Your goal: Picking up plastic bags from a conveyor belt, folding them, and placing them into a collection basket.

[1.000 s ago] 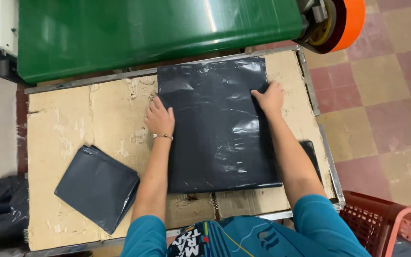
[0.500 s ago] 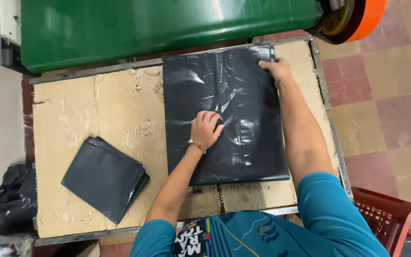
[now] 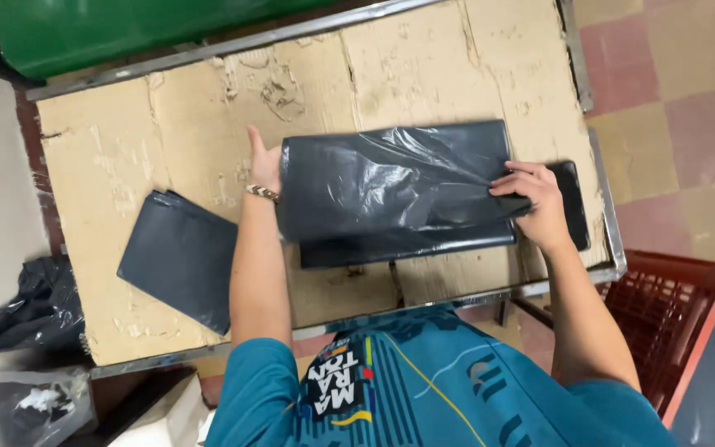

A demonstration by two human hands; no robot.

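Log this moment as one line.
left hand: on folded dark bag left edge | right hand: pinching its right edge | folded bag stack: left, on cardboard table

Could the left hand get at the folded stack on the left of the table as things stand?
Probably yes. The left hand rests at the left edge of the bag, and the folded stack lies apart just beside that forearm, with bare cardboard and nothing between them.
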